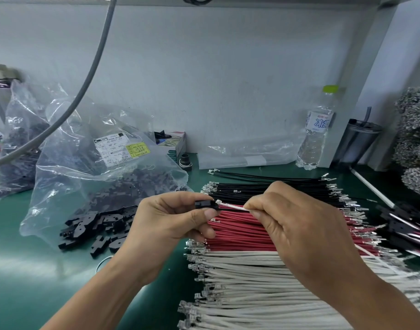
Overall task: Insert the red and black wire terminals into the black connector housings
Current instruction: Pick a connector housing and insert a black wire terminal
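We see the left hand pinching a black connector housing between thumb and fingers above the green table; the right hand pinches a white wire, its metal terminal at the housing's opening, though how deep it sits we cannot tell; beneath the hands lie rows of black wires, red wires and white wires, terminals pointing left; loose black housings spill from a clear plastic bag to the left; a water bottle stands near the back wall.
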### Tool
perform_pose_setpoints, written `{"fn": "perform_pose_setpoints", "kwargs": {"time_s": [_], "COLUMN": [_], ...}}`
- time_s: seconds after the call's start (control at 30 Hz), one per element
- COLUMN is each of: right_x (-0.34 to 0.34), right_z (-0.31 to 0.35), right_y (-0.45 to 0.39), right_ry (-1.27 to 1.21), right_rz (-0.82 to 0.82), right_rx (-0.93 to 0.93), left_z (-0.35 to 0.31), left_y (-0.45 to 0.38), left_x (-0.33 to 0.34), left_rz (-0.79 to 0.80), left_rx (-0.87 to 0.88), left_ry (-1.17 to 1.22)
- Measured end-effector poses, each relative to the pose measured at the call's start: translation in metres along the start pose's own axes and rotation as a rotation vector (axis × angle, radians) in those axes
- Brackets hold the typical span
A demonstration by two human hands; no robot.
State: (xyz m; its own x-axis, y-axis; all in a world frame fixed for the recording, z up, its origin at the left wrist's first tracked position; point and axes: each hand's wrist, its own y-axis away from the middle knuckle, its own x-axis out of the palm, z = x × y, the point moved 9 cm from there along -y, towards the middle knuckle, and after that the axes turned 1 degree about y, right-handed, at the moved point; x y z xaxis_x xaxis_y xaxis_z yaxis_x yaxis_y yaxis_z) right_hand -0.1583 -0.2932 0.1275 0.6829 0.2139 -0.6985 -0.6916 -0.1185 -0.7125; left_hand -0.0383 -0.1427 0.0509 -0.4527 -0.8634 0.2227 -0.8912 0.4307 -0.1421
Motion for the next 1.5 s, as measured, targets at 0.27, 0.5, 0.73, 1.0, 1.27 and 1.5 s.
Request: {"fn": "perform_pose_setpoints", "kwargs": {"time_s": [0.27,0.5,0.73,1.0,1.27,1.5], "right_x": [0.005,0.011,0.015,0.013,0.008,0.014], "right_z": [0.004,-0.008,-0.011,-0.016,-0.013,-0.017], "right_y": [0.0,0.0,-0.003,0.0,0.005,0.006], "right_ry": [0.008,-0.14,-0.191,-0.193,-0.149,-0.273], "right_rz": [0.008,0.059,0.109,0.15,0.089,0.097], "right_rx": [-0.014,0.074,0.127,0.161,0.175,0.24], "left_z": [-0.001,-0.002,-0.004,-0.001,-0.001,-0.003], "left_y": [0.001,0.003,0.004,0.001,0.003,0.004], "left_x": [0.003,0.005,-0.001,0.005,0.007,0.007], "left_rz": [0.024,0.053,0.053,0.048,0.051,0.066], "left_rx": [-0.008,-0.017,-0.005,-0.013,-0.005,0.004], "left_ry": [-0.029,-0.075,-0.082,-0.077,-0.132,-0.127]}}
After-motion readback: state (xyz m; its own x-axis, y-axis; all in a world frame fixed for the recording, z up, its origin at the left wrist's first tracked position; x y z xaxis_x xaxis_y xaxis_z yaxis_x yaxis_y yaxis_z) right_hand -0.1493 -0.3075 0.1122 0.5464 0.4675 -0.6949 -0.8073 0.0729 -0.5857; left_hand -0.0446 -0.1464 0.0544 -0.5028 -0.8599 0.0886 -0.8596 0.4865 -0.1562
